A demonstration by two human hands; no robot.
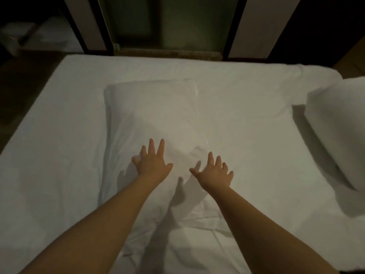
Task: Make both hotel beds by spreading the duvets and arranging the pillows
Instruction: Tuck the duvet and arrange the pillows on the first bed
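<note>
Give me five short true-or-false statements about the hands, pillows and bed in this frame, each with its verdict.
1. The left hand and the right hand both have their fingers spread and grip nothing. True.
2. The left hand is over the middle pillow. True.
3. Only one pillow is in view. False: a second pillow lies at the right edge of the bed.
4. The right hand holds the second pillow. False: it is well apart from it, at the near end of the middle pillow.
5. The bed and both pillows are white. True.
</note>
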